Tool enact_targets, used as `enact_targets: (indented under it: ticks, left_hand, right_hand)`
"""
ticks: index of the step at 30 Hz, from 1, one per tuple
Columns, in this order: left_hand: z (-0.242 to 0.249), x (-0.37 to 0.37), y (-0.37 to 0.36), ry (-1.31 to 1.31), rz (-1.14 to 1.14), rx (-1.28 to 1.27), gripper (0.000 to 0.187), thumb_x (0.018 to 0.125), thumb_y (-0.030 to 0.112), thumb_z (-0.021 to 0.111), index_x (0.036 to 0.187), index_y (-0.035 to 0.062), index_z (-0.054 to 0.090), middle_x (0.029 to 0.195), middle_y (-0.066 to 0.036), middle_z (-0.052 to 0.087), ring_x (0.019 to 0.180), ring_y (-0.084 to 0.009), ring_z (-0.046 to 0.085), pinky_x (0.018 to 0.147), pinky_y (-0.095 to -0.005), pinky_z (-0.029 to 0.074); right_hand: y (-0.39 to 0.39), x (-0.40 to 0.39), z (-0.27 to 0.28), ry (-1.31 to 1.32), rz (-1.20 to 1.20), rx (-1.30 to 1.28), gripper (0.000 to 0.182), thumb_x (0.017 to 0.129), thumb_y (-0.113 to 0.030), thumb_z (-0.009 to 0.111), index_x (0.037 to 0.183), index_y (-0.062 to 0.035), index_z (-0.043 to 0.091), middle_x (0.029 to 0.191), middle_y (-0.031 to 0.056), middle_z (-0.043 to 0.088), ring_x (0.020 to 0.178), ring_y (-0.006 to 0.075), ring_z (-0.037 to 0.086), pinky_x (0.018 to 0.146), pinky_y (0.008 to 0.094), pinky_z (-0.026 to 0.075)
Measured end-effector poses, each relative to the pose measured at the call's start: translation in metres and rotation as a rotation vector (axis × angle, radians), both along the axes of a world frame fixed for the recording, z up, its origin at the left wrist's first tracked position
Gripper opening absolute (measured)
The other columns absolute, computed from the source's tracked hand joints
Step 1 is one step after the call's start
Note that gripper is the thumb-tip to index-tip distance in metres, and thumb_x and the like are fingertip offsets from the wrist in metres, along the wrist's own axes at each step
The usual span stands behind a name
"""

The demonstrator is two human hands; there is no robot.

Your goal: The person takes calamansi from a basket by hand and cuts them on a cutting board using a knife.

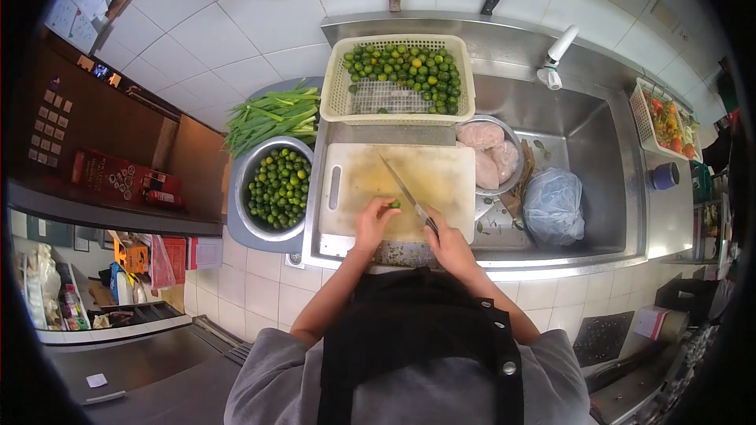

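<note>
Over the front part of a white cutting board (354, 159), my left hand (373, 223) pinches a small green citrus fruit (395, 205). My right hand (446, 242) is wrapped round the dark handle of a knife (403, 187), whose blade points up and to the left over the board. Behind the board stands a cream plastic basket (339, 94) with many green citrus fruits. To the left, a metal bowl (244, 203) holds more of the same fruits.
Green leafy stalks (274, 116) lie behind the bowl. Right of the board are a bowl of raw meat (490, 153), a tied plastic bag (554, 206) in the sink (605, 157) and a white faucet (558, 51). Farther right are a purple cup (665, 176) and a vegetable basket (644, 122).
</note>
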State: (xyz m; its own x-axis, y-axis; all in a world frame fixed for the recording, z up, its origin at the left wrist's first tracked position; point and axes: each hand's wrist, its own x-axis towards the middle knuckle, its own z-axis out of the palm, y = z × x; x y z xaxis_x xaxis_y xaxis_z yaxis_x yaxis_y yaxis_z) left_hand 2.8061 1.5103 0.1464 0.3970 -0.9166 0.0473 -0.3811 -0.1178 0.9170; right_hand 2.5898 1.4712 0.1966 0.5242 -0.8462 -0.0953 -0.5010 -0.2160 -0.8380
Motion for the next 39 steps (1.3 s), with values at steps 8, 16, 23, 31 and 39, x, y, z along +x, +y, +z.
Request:
enact_targets:
  ticks: [8, 16, 23, 31, 39]
  left_hand:
    - [0.000, 0.001, -0.004, -0.134, 0.041, -0.099, 0.025, 0.079, 0.003, 0.084, 0.102, 0.0003, 0.074, 0.099, -0.009, 0.067, 0.084, -0.0194, 0.071, 0.074, -0.0296, 0.058]
    - [-0.006, 0.001, -0.006, -0.147, 0.063, -0.094, 0.027, 0.078, 0.006, 0.085, 0.102, -0.0006, 0.074, 0.095, -0.011, 0.068, 0.080, -0.0212, 0.071, 0.071, -0.0315, 0.058]
    - [-0.002, -0.001, -0.006, -0.185, 0.089, -0.093, 0.026, 0.077, 0.007, 0.087, 0.098, -0.0004, 0.075, 0.091, -0.011, 0.068, 0.080, -0.0220, 0.071, 0.070, -0.0321, 0.058]
    - [-0.009, -0.006, -0.004, -0.182, 0.121, -0.156, 0.024, 0.076, 0.007, 0.087, 0.095, -0.0009, 0.074, 0.088, -0.012, 0.067, 0.073, -0.0225, 0.070, 0.066, -0.0324, 0.058]
    - [-0.015, -0.008, -0.001, -0.208, 0.129, -0.148, 0.026, 0.077, 0.007, 0.086, 0.099, 0.0010, 0.074, 0.091, -0.012, 0.067, 0.076, -0.0215, 0.070, 0.067, -0.0324, 0.058]
  right_hand:
    - [0.017, -0.013, 0.000, 0.045, 0.141, -0.017, 0.062, 0.102, -0.020, 0.053, 0.160, -0.0277, 0.031, 0.076, 0.0286, 0.066, 0.071, 0.0493, 0.065, 0.067, 0.0592, 0.048]
    - [0.024, -0.021, 0.004, 0.076, 0.152, -0.076, 0.061, 0.103, -0.021, 0.053, 0.159, -0.0273, 0.032, 0.072, 0.0284, 0.065, 0.070, 0.0479, 0.066, 0.066, 0.0595, 0.051]
    - [0.025, -0.017, 0.012, 0.175, 0.166, -0.119, 0.061, 0.102, -0.020, 0.053, 0.160, -0.0250, 0.032, 0.069, 0.0276, 0.064, 0.066, 0.0475, 0.065, 0.061, 0.0586, 0.052]
    - [0.006, 0.002, 0.005, 0.205, 0.235, -0.228, 0.065, 0.101, -0.019, 0.055, 0.161, -0.0240, 0.029, 0.062, 0.0245, 0.061, 0.057, 0.0424, 0.064, 0.058, 0.0567, 0.051]
    - [-0.015, 0.023, -0.023, 0.189, 0.254, -0.158, 0.062, 0.101, -0.019, 0.056, 0.158, -0.0280, 0.035, 0.080, 0.0274, 0.067, 0.071, 0.0472, 0.066, 0.067, 0.0563, 0.052]
